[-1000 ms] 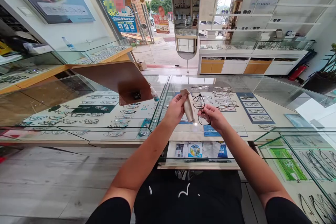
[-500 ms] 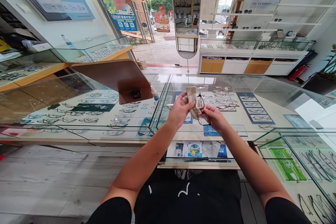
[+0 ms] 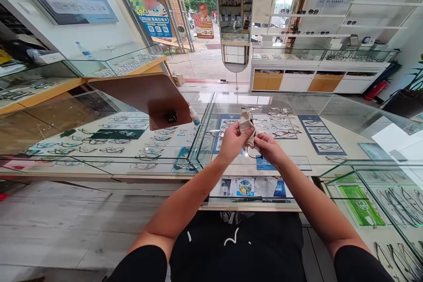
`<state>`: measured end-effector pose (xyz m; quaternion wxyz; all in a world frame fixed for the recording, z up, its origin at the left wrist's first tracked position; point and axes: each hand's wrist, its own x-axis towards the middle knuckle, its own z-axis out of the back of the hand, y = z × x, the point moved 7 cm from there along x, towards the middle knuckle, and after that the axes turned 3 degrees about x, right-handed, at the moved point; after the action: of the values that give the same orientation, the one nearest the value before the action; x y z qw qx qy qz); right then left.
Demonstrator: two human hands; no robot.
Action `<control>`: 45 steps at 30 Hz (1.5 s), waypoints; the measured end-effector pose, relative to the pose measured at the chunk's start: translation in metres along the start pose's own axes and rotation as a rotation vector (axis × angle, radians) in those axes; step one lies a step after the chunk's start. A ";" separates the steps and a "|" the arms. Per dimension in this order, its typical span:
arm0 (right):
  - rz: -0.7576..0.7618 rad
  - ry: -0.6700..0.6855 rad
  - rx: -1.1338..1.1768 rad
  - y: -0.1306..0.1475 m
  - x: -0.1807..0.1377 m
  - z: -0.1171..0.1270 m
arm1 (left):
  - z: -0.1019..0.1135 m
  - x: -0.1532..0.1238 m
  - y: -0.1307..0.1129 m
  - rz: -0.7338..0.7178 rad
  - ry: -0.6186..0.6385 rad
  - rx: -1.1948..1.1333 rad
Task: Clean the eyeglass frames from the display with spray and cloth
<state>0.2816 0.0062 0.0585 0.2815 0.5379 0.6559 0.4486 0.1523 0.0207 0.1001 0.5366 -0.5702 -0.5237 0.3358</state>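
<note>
Fingers [image 3: 246,134] of the left hand [image 3: 231,141] pinch a cloth [image 3: 246,120], now hiding the far lens of the eyeglasses [image 3: 253,157], exposed a second ago; the right hand [image 3: 269,147] grips the frame above the surface [image 3: 240,168], suggesting cloth-on-lens contact.

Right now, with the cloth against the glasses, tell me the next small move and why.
Probably have the left hand rub the cloth gently across the covered lens: it pinches the cloth over the upper part of the glasses, while the right hand grips them, with the lower lens mostly uncovered.
</note>
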 end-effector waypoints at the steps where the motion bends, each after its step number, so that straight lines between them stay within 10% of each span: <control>1: 0.001 0.015 -0.016 -0.001 0.000 -0.002 | 0.001 0.001 0.000 -0.011 -0.027 0.006; 13: -0.001 -0.040 0.014 0.004 0.000 0.001 | 0.000 0.007 0.005 -0.045 0.059 -0.008; 19: -0.005 0.088 -0.101 0.002 0.000 -0.014 | 0.009 0.006 0.004 -0.060 -0.124 0.087; 27: 0.054 -0.057 0.018 0.017 0.000 0.005 | 0.035 0.021 0.010 0.014 -0.149 -0.105; 45: 0.125 -0.240 0.144 0.025 0.006 0.032 | 0.026 -0.008 0.040 0.370 0.126 -0.194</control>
<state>0.3189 0.0218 0.0675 0.2900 0.6461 0.6133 0.3498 0.1355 0.0246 0.0554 0.4402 -0.7254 -0.4053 0.3401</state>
